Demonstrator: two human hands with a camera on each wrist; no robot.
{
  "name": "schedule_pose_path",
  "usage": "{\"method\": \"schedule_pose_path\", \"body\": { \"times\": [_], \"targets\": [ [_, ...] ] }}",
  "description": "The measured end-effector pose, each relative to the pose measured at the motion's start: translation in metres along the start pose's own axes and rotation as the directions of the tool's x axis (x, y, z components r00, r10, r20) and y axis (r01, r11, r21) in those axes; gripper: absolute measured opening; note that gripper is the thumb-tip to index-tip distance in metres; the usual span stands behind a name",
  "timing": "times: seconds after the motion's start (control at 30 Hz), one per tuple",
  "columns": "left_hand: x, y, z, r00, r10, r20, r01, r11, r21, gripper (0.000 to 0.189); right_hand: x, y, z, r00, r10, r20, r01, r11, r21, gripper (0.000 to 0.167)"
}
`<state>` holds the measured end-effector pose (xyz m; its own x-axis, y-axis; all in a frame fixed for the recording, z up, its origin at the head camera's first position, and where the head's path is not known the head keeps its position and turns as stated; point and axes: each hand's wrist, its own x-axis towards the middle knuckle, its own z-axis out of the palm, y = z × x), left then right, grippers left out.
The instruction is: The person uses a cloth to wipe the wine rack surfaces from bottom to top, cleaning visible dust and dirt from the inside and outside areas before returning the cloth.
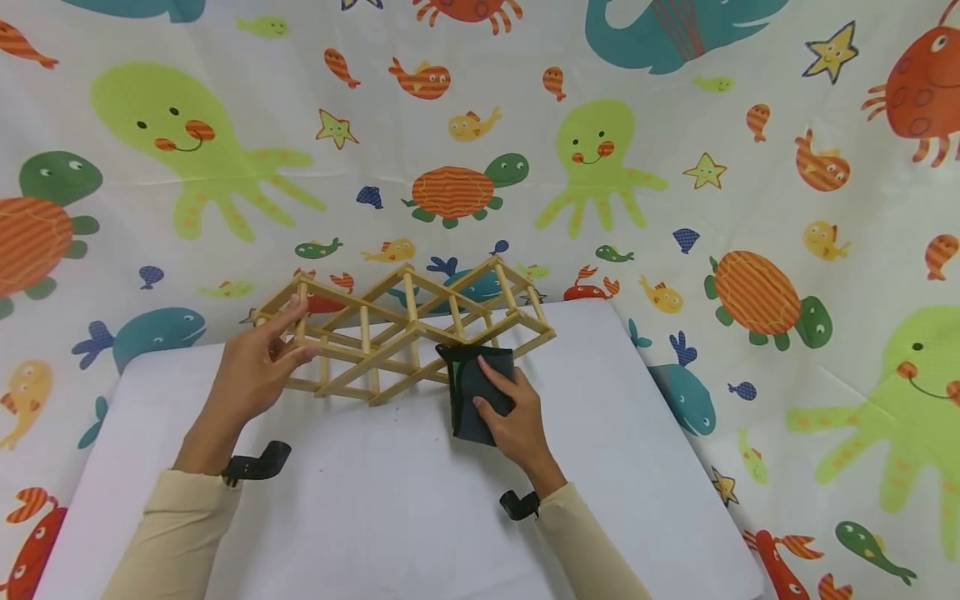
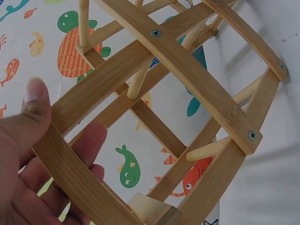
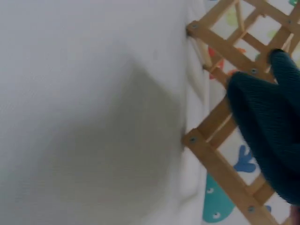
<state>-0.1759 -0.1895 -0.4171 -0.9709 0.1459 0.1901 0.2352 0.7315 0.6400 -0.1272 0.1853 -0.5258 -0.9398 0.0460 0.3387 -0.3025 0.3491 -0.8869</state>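
Note:
A wooden lattice rack (image 1: 411,304), built of crossed slats and round dowels, stands unfolded near the back of the table. My left hand (image 1: 255,367) grips its left end; in the left wrist view the thumb and fingers lie on either side of a corner slat (image 2: 77,180). Small metal rivets join the slats. With my right hand (image 1: 519,417) I hold a folded dark blue-grey cloth (image 1: 468,417), its upper edge overlapping the rack's lower front slats. In the right wrist view the cloth (image 3: 262,122) looks blurred and teal, in front of the lattice.
A white-covered table (image 1: 360,517) lies under the rack. Behind it and along its sides hangs a curtain (image 1: 495,92) printed with sea animals, close to the rack's back. Black wrist cameras are strapped to both wrists.

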Motion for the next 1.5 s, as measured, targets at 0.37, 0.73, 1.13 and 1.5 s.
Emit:
{"method": "schedule_pose_path", "body": {
  "times": [0.37,0.73,1.13,1.5],
  "targets": [
    [-0.001,-0.001,0.0,1.0,0.005,-0.009,-0.005,1.0,-0.012,0.074,0.04,-0.023,-0.037,0.936,-0.096,-0.34,0.104,0.995,0.003,0.067],
    [0.001,0.002,0.002,1.0,0.024,0.0,-0.024,1.0,-0.005,0.074,0.033,0.014,-0.058,0.904,0.111,-0.412,-0.198,0.965,-0.173,0.065],
    [-0.001,0.0,0.003,1.0,0.008,0.007,-0.008,1.0,-0.008,0.075,0.041,0.008,-0.054,0.948,0.031,-0.317,-0.072,0.991,-0.117,0.064],
    [-0.002,0.001,0.0,1.0,0.028,-0.013,-0.028,1.0,0.01,0.074,0.029,0.011,-0.06,0.864,0.032,-0.502,-0.004,0.998,0.058,0.062]
  ]
}}
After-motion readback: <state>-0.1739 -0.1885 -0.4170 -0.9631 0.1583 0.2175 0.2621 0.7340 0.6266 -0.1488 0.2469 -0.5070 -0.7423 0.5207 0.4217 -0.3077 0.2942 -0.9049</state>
